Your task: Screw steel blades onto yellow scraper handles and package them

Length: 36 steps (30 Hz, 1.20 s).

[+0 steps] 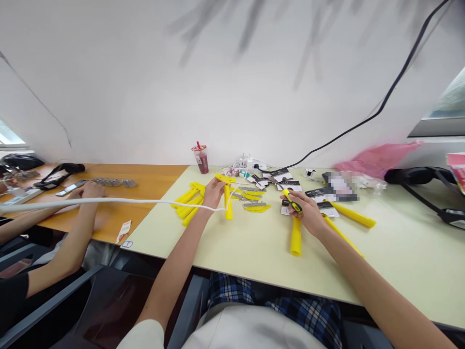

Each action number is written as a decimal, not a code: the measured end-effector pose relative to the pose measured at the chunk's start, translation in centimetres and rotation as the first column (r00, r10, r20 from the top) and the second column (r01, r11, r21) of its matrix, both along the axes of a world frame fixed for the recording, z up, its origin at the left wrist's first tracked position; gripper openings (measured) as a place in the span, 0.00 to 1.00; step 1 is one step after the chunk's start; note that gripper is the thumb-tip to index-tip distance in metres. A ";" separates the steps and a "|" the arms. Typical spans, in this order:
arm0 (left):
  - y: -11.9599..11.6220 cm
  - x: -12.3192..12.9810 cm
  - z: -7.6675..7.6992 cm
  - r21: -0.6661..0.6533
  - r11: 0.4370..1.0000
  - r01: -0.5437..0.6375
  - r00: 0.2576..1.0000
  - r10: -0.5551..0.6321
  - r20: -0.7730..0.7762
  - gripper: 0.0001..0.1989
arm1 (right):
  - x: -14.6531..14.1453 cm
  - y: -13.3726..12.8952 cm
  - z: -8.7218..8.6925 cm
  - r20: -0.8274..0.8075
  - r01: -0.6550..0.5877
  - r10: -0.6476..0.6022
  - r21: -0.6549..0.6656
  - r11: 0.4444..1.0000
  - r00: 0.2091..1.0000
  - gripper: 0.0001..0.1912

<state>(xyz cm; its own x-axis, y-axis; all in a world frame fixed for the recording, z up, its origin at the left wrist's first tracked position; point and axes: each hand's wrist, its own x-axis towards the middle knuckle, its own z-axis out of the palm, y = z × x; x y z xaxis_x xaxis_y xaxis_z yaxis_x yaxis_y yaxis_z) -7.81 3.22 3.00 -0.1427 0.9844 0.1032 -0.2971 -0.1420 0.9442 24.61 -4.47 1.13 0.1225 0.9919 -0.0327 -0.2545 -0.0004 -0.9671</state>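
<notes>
My left hand (213, 193) has its fingers closed on the head of a yellow T-shaped handle (228, 209), whose tube points down toward the table. In my right hand (307, 212) is a screwdriver (292, 201) with a yellow and dark green grip; its shaft points up and left. Left of my left hand lies a bunch of similar yellow handles (186, 196). Between the hands are several flat yellow pieces with grey metal strips (257, 209). Below my right hand lies a yellow tube (296, 237), its upper end hidden by the hand.
Black-and-white cards (289, 185) lie behind my right hand, with more yellow tubes (354, 215) to its right. A drink cup (202, 160) and a power strip (250, 162) stand by the wall. A white cable (127, 199) crosses the view. Another person's arm (78, 232) rests at left.
</notes>
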 end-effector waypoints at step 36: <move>-8.6 11.5 -2.8 -0.350 0.896 0.274 0.794 -0.005 0.608 0.10 | -1.1 -2.2 1.0 -0.058 -0.580 0.578 -0.140 0.803 0.814 0.30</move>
<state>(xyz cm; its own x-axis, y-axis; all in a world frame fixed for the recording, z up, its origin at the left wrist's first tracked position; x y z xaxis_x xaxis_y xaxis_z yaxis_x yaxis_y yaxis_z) 3.67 -5.40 0.21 0.1003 0.9283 -0.3581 -0.7876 0.2940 0.5416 23.55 -6.71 2.11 -0.4740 0.8623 -0.1785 -0.1741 -0.2904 -0.9409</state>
